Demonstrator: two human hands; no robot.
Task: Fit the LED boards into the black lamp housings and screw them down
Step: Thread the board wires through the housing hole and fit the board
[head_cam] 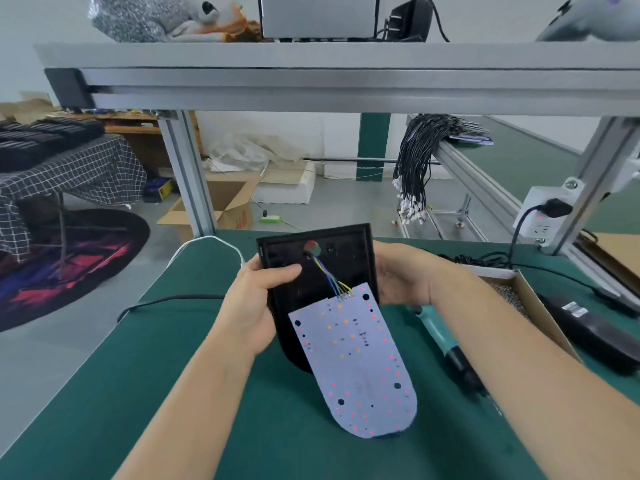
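Observation:
I hold a black lamp housing (322, 258) tilted up above the green bench. My left hand (258, 299) grips its left edge, thumb lying across the inner face. My right hand (401, 275) holds the right edge from behind, its fingers hidden by the housing. A white LED board (356, 362) with a rounded end hangs out of the housing toward me, tied to it by a bundle of coloured wires (329, 278). The board's lower end reaches down close to the mat.
A teal-and-black electric screwdriver (446, 344) lies on the green mat (138, 375) right of the board. A cardboard box of screws (512, 296) and a black power unit (588, 323) sit at the right. A black cable (166, 301) crosses the mat at left. An aluminium frame (311, 84) spans overhead.

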